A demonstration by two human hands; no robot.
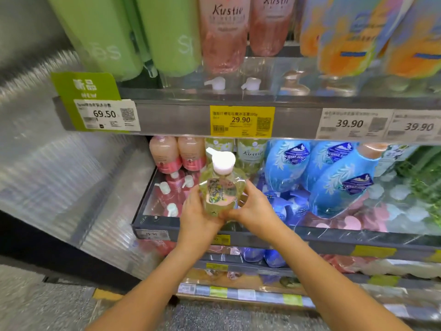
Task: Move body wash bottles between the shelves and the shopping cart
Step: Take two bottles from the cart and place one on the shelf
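Hidden: bottle (220, 189) base — covered by fingers.
Left hand (199, 212): grip curled round bottle.
Right hand (250, 206): same — at the shelf (310, 237) front.

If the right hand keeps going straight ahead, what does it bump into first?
Probably the blue bottles on the shelf behind it. The right hand holds the yellow bottle and points up toward them, though depth is unclear.

A grey metal store shelving unit (181, 115) fills the view in 4 visible tiers, each with a price rail. A yellow price tag (242, 120) reads 29.90 and a green-backed white tag (105, 114) reads 69.50. To the left stands a ribbed translucent side panel (59, 177). Below lies a speckled grey floor (47, 306), evenly lit.
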